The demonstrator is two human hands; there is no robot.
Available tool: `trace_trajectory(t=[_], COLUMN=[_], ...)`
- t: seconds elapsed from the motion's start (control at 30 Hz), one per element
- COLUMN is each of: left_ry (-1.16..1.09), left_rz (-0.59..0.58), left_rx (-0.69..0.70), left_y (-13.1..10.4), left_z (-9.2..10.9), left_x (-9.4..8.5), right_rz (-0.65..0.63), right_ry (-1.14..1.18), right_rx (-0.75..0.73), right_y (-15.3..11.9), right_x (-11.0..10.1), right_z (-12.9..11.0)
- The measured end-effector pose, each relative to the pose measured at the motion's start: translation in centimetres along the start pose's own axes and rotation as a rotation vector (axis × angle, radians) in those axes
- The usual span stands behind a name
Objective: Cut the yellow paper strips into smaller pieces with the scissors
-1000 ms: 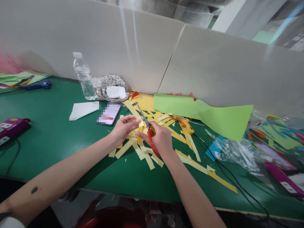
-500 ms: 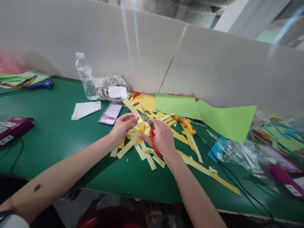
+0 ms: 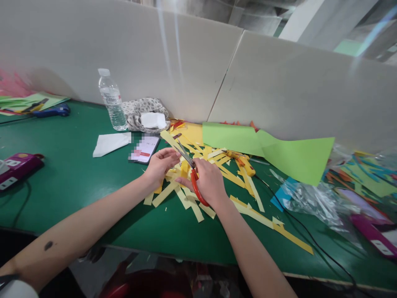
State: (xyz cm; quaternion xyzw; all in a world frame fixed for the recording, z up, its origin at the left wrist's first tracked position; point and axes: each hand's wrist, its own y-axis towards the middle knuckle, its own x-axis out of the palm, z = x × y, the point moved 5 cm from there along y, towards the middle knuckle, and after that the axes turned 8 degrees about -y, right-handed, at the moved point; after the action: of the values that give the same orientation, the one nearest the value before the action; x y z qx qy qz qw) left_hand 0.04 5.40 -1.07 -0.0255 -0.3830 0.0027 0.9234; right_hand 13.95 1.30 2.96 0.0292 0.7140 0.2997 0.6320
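Observation:
My left hand (image 3: 163,164) pinches a pale yellow paper strip (image 3: 167,138), which sticks up and to the left past the fingertips. In my right hand (image 3: 208,182) is a pair of scissors (image 3: 195,182) with red handles. Its metal blades point up and left and lie against the strip near my left fingers. Below both hands, cut yellow paper strips (image 3: 166,193) are strewn in a loose pile on the green table. My hands and the pile hide part of the strip's lower end. A yellow glue gun (image 3: 246,165) lies just right of my right hand.
Left of the pile are a phone (image 3: 149,149), white tissue (image 3: 111,143) and a water bottle (image 3: 113,101). Green paper sheets (image 3: 231,135) lean by the grey partition. Clear plastic (image 3: 313,203) and a black cord (image 3: 297,221) lie right. Purple power strips (image 3: 23,169) flank the table.
My right hand has moved slightly left with the scissors, bringing the blades across the strip beside my left fingertips. My left hand has barely moved and keeps its pinch.

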Motion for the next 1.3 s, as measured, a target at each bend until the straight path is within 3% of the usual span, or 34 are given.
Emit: trace_trajectory(t=[0.27, 1.1, 1.3], left_ry=[0.008, -0.042, -0.04], left_rz=[0.008, 0.022, 0.017], left_rx=[0.044, -0.034, -0.047], left_y=[0.05, -0.12, -0.15], left_z=[0.29, 0.08, 0.0], left_x=[0.02, 0.14, 0.22], right_rz=[0.004, 0.061, 0.073], right_ry=[0.014, 0.007, 0.157], right_rx=[-0.012, -0.009, 0.13], right_y=[-0.05, -0.27, -0.34], right_x=[0.07, -0.54, -0.45], right_z=[-0.16, -0.15, 0.65])
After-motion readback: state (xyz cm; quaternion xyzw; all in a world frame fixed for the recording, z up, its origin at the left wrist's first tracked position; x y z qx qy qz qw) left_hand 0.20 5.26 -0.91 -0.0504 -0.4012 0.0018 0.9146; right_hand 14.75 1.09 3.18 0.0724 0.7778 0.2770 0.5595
